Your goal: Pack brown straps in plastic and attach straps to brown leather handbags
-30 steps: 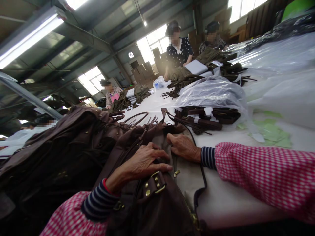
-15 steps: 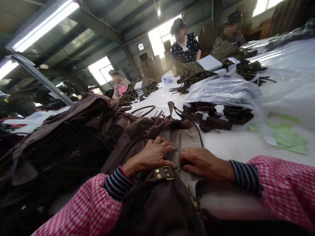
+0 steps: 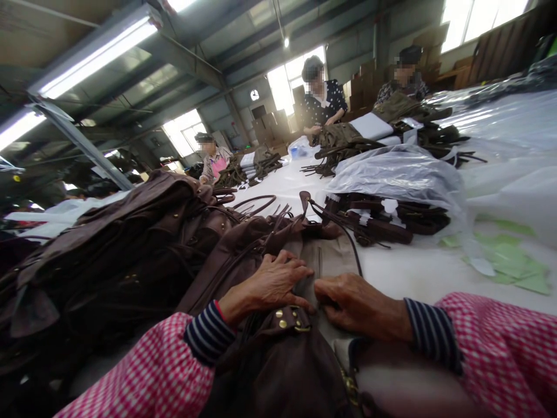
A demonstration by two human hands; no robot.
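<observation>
A dark brown handbag (image 3: 278, 371) lies opened in front of me, its grey lining (image 3: 343, 252) folded out on the right. A short zipper (image 3: 319, 261) runs along this lining. My left hand (image 3: 278, 278) rests on the bag with fingers spread, pressing the lining's left side above a brass-studded strap tab (image 3: 289, 316). My right hand (image 3: 357, 302) is closed in a pinch at the near end of the zipper; its fingertips hide what they grip. A brass zipper (image 3: 348, 380) edges the bag's opening below.
A heap of brown bags (image 3: 108, 255) fills the left. Brown straps (image 3: 391, 215) lie under clear plastic (image 3: 395, 168), with green paper sheets (image 3: 509, 261) to their right. Across the white table (image 3: 400, 273), co-workers stand by stacks of olive bags (image 3: 343, 136).
My right hand has curled tighter and shifted slightly left and nearer along the zipper. My left hand keeps its place on the bag. The view has tilted down a little.
</observation>
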